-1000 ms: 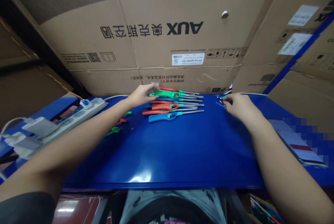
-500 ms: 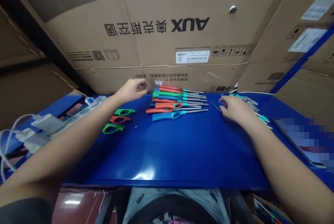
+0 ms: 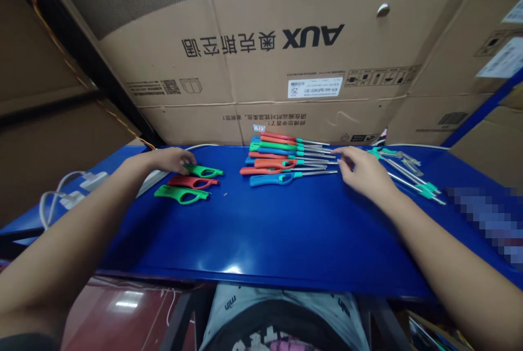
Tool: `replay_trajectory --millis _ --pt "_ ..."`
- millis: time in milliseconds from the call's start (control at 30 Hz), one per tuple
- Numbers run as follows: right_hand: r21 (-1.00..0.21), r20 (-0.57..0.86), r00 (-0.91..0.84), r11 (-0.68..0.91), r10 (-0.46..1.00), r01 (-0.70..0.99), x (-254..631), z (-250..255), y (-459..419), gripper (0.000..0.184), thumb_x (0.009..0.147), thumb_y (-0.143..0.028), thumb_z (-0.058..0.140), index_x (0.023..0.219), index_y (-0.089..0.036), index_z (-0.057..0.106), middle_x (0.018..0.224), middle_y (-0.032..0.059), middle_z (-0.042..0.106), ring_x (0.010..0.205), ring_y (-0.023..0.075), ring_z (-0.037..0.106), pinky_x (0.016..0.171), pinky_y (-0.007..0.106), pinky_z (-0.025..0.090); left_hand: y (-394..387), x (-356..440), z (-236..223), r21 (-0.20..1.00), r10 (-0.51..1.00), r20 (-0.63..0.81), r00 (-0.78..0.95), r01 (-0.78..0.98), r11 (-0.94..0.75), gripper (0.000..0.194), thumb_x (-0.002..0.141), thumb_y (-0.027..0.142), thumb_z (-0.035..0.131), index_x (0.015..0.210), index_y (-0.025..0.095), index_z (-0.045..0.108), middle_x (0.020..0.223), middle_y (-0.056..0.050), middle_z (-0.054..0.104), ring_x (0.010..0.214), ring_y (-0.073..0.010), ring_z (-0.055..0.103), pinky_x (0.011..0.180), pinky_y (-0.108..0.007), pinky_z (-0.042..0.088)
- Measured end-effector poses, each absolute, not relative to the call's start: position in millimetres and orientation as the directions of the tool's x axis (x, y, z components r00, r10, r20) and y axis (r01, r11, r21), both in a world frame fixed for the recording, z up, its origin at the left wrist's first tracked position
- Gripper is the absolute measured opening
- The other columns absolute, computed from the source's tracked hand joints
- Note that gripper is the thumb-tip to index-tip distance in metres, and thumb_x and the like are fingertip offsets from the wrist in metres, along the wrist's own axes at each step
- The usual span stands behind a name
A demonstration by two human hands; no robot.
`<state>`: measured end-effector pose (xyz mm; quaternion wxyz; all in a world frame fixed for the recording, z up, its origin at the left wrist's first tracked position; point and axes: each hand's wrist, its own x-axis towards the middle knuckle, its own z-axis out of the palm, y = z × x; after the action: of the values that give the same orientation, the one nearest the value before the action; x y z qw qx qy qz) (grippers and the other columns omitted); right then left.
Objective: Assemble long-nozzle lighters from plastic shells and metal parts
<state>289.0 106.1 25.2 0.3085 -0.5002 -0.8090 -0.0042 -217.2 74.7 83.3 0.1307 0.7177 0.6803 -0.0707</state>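
Note:
My left hand [image 3: 176, 160] is at the rear end of a green lighter handle [image 3: 206, 171], its fingers curled over that end; the thumb is mostly hidden. In front of that lie a red lighter handle [image 3: 194, 182] and another green lighter handle [image 3: 182, 194], both without metal tubes. My right hand [image 3: 362, 172] has its index finger stretched and its thumb apart, with nothing visible between them. It hovers beside the tube tips of a pile of long-necked lighters [image 3: 281, 149]. The front one is a blue lighter [image 3: 273, 179].
Metal lighter tubes with teal collars [image 3: 427, 190] lie at the right. A tiny metal piece [image 3: 225, 194] rests on the blue table [image 3: 261, 236]. Plugs and white cables [image 3: 73, 198] are at the left. A cardboard wall [image 3: 245, 78] closes off the back.
My left hand has moved left and down from behind the pile to the green handle. My right hand has shifted slightly; the thin rod near it no longer shows. The camera view has turned left.

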Motion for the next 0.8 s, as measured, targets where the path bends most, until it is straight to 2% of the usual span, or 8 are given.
replay_trajectory --millis 200,400,433,500,567,600,667,800 --pt "-0.379 0.498 -0.315 0.530 0.808 0.759 282 23 101 0.031 0.086 -0.017 0.053 0.109 -0.023 0.073 0.097 0.0068 0.073 0.082 0.0247 0.068 0.076 0.038 0.053 76 -213 86 0.169 0.983 -0.181 0.038 0.986 -0.007 0.043 0.066 0.041 0.069 0.099 0.013 0.069 0.097 -0.006 0.074 0.091 -0.0232 0.066 0.082 -0.028 0.051" --pt "-0.367 0.572 -0.361 0.623 0.737 0.691 277 25 97 0.032 0.091 -0.017 0.049 0.114 -0.021 0.070 0.094 0.0076 0.069 0.079 0.0224 0.065 0.071 0.035 0.052 55 -198 136 0.265 0.998 -0.068 -0.003 0.964 0.021 0.064 0.066 0.062 0.070 0.111 0.017 0.070 0.108 -0.005 0.075 0.097 -0.0251 0.067 0.086 -0.032 0.052" --pt "-0.369 0.589 -0.363 0.640 0.722 0.674 275 26 95 0.031 0.092 -0.019 0.049 0.115 -0.021 0.069 0.094 0.0076 0.067 0.078 0.0218 0.064 0.069 0.034 0.051 50 -191 144 0.318 1.000 -0.017 -0.019 0.948 0.024 0.063 0.066 0.063 0.072 0.110 0.018 0.070 0.106 -0.004 0.075 0.095 -0.0245 0.068 0.085 -0.032 0.052" --pt "-0.369 0.620 -0.388 0.690 0.682 0.623 270 29 88 0.029 0.095 -0.025 0.049 0.118 -0.021 0.067 0.095 0.0079 0.065 0.080 0.0215 0.063 0.071 0.034 0.051 39 -170 153 0.442 0.996 0.088 0.026 0.895 -0.063 0.058 0.067 0.059 0.073 0.108 0.018 0.072 0.101 -0.002 0.076 0.091 -0.0219 0.067 0.084 -0.032 0.052" --pt "-0.332 0.634 -0.466 0.761 0.617 0.557 263 32 80 0.029 0.097 -0.033 0.052 0.122 -0.022 0.064 0.100 0.0090 0.064 0.090 0.0228 0.063 0.082 0.037 0.051 30 -138 149 0.509 0.980 0.162 0.113 0.841 -0.181 0.051 0.071 0.054 0.073 0.104 0.015 0.072 0.099 -0.003 0.076 0.087 -0.0194 0.066 0.082 -0.032 0.052" --pt "-0.300 0.628 -0.521 0.798 0.578 0.522 260 32 75 0.032 0.097 -0.037 0.055 0.124 -0.023 0.062 0.104 0.0098 0.064 0.096 0.0240 0.063 0.088 0.039 0.049 26 -120 142 0.508 0.972 0.164 0.171 0.830 -0.231 0.046 0.072 0.052 0.073 0.101 0.016 0.073 0.098 -0.003 0.076 0.086 -0.0198 0.067 0.080 -0.031 0.053" --pt "-0.242 0.578 -0.645 0.860 0.500 0.450 253 33 67 0.037 0.093 -0.045 0.063 0.123 -0.024 0.060 0.109 0.0107 0.064 0.103 0.0257 0.060 0.093 0.041 0.046 19 -84 121 0.426 0.942 0.124 0.312 0.840 -0.335 0.037 0.075 0.049 0.073 0.100 0.021 0.074 0.093 -0.002 0.076 0.081 -0.0207 0.068 0.074 -0.030 0.053" --pt "-0.239 0.388 -0.826 0.910 0.409 0.339 245 27 62 0.020 0.093 -0.041 0.064 0.095 -0.021 0.063 0.097 0.0074 0.062 0.091 0.0209 0.059 0.080 0.033 0.045 12 -34 74 0.336 0.852 0.190 0.487 0.783 -0.523 0.027 0.087 0.039 0.067 0.105 0.019 0.071 0.103 -0.008 0.075 0.090 -0.0241 0.070 0.081 -0.034 0.052"
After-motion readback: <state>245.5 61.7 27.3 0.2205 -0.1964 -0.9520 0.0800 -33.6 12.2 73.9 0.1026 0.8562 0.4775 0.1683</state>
